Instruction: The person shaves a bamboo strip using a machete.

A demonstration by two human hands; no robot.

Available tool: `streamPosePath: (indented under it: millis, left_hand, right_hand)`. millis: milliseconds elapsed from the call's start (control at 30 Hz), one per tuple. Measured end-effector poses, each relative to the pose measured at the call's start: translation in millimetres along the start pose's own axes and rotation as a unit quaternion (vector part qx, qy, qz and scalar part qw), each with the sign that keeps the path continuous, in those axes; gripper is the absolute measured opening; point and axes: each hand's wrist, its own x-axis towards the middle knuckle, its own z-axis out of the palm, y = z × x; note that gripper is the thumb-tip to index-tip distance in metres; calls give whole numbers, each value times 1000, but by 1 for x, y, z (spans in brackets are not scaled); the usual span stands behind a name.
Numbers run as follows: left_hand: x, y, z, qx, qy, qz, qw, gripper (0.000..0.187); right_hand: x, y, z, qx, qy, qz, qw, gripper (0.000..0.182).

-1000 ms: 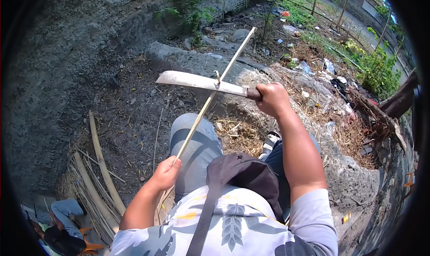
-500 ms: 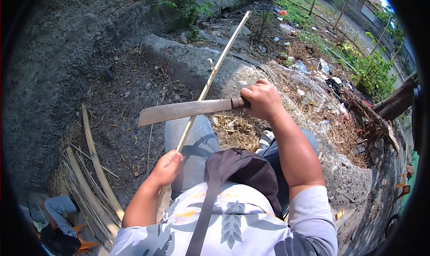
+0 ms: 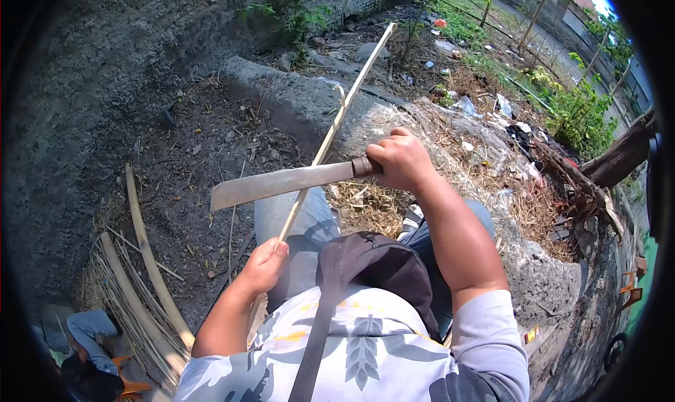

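My left hand (image 3: 266, 265) is closed round the lower part of a long, thin, pale bamboo strip (image 3: 328, 140), which slants up and away to the right. A curled shaving (image 3: 340, 95) sticks out from the strip's upper half. In my right hand (image 3: 402, 159) is the dark handle of a machete (image 3: 285, 182). Its broad blade points left and lies across the strip, above my left hand. Whether the edge bites into the strip cannot be made out.
Long bamboo poles (image 3: 149, 247) and thin strips lie on the ground at left. At lower left another person (image 3: 91, 346) sits by an orange chair (image 3: 133, 386). A concrete ledge (image 3: 281, 93) crosses ahead, with litter and dry grass beyond. A tree trunk (image 3: 619, 154) leans at right.
The machete and my right hand have shifted slightly left and down towards me along the strip. My left hand keeps its hold in nearly the same place.
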Motion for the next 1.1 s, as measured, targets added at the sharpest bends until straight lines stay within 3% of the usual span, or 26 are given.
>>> streamPosePath:
  millis: [100,167,267,367,500,700,800,867,933,1100]
  left_hand:
    - [-4,3,-6,-4,-10,-19,1000,41]
    - [-12,-1,-13,107,21,16,994,43]
    - [-29,-11,-24,175,44,24,983,45]
    - [-27,-11,-20,178,48,23,983,45]
    - [-21,-10,-11,45,27,-35,998,42]
    - [-12,9,-5,2,12,-28,1000,39]
    - [-22,8,-21,11,-1,-27,1000,38]
    - [-32,13,-26,57,20,-21,998,39]
    - [-34,16,-27,106,44,-11,993,40]
    - [-30,-3,-25,68,43,-22,997,40]
  right_hand:
    - [3,-4,-3,-29,-3,-19,999,23]
    - [-3,13,-2,-21,2,-4,1000,21]
    - [-24,53,0,-1,7,169,986,18]
    - [-31,58,5,-28,-11,185,982,17]
    - [-25,37,7,-16,2,146,989,19]
    - [-8,9,6,-9,10,29,999,24]
    - [-13,33,10,-32,62,64,995,24]
    - [-24,59,18,-11,51,235,971,19]
    - [-28,66,14,7,8,314,950,18]
    - [-27,57,7,2,-9,296,955,17]
